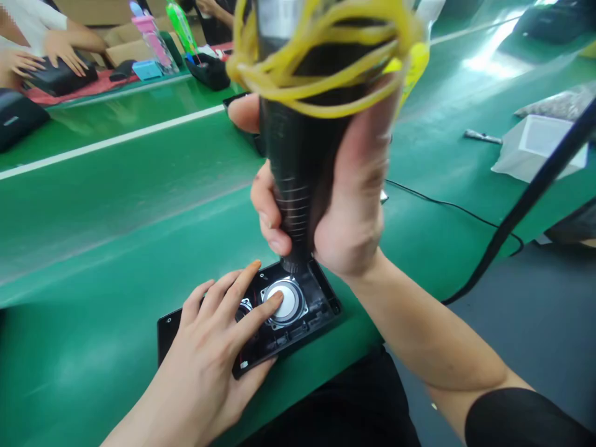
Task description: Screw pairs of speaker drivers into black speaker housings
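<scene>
Black casing: laid on the green bench [93, 248], the casing [307, 326] is partly covered by a hand.
Round speaker: set inside the casing, with its pale cone [292, 304] facing up; a second, smaller speaker [244, 305] beside it is mostly hidden by fingers.
Left hand: spread over the casing, the hand [214, 341] is held with fingers apart; one fingertip is laid on the pale cone, and the thumb is placed by the casing's near edge.
Right hand: clamped around the dark power driver [302, 143], the hand [358, 205] is raised above the casing's far side.
Driver: held nearly upright and wrapped with yellow bands [321, 110]; its lower end is brought over the speaker's far rim, but whether contact is made cannot be told.
Right of casing: a white container [535, 149] and a thin cable [442, 200] are seen.
Beyond casing, to the left: a dark box [63, 76] is touched by a co-worker's hands [65, 51].
</scene>
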Demonstrator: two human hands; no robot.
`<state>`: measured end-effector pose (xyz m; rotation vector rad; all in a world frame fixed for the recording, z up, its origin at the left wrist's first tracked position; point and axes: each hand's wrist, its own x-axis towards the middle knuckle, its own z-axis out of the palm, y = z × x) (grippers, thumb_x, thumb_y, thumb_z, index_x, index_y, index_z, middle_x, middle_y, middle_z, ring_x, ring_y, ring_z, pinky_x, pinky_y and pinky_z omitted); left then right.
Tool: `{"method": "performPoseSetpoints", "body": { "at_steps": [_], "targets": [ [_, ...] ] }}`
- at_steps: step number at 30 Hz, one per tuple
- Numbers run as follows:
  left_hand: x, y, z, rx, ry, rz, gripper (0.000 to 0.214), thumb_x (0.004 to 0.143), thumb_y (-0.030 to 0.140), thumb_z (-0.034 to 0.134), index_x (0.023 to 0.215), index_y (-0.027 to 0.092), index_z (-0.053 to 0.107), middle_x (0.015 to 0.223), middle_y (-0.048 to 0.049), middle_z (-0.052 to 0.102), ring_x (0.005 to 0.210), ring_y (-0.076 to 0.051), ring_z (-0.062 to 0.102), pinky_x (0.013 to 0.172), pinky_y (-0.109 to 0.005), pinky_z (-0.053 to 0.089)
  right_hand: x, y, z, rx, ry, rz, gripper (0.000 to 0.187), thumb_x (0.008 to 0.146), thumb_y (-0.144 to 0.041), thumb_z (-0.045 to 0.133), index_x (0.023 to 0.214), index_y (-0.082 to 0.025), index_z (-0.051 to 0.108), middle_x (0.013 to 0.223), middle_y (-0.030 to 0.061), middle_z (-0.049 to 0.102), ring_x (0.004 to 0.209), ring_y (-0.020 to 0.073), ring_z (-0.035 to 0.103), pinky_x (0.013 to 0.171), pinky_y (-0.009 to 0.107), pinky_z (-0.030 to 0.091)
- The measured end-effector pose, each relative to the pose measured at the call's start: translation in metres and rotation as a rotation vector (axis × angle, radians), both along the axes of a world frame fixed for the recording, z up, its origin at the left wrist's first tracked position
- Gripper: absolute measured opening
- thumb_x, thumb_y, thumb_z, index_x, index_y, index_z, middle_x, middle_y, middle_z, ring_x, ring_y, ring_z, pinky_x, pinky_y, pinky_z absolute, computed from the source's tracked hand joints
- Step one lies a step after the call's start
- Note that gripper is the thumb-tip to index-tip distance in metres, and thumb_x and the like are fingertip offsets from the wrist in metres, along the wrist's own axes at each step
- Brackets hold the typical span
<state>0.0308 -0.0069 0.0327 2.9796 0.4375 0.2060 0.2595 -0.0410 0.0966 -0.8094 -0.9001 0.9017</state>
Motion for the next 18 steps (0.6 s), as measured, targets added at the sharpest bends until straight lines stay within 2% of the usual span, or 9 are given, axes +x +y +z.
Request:
{"method": "performPoseSetpoints", "body": {
  "at_steps": [3,9,18],
  "targets": [
    [0.001,0.001,0.000,-0.001,0.013,-0.006,0.055,0.094,0.028,0.065,0.148,0.035,0.058,0.175,-0.0116,0.036,0.147,-0.043,0.048,0.110,-0.071,0.047,-0.001,0.003,-0.010,0.089,0.067,0.059,0.073,0.098,-0.088,0.044,0.118,-0.021,0.063,0.059,-0.0062,0.051,0.045,0.0136,0.045,0.039,0.026,0.037],
    [0.003,0.000,0.002,0.011,0.006,-0.024,0.051,0.097,0.031,0.062,0.148,0.033,0.058,0.173,-0.0134,0.039,0.142,-0.042,0.051,0.105,-0.070,0.050,-0.001,0.004,-0.014,0.061,0.077,0.125,0.062,0.102,-0.079,0.050,0.119,-0.021,0.062,0.064,-0.0066,0.050,0.053,0.0118,0.047,0.042,0.023,0.039],
    [0.003,0.000,0.003,-0.003,0.011,-0.014,0.052,0.097,0.033,0.063,0.148,0.035,0.057,0.173,-0.0115,0.038,0.144,-0.042,0.050,0.106,-0.069,0.049,-0.004,0.009,-0.017,0.030,0.069,0.071,0.068,0.100,-0.086,0.042,0.116,-0.022,0.062,0.061,-0.0054,0.049,0.050,0.0141,0.045,0.039,0.024,0.038]
  ]
}}
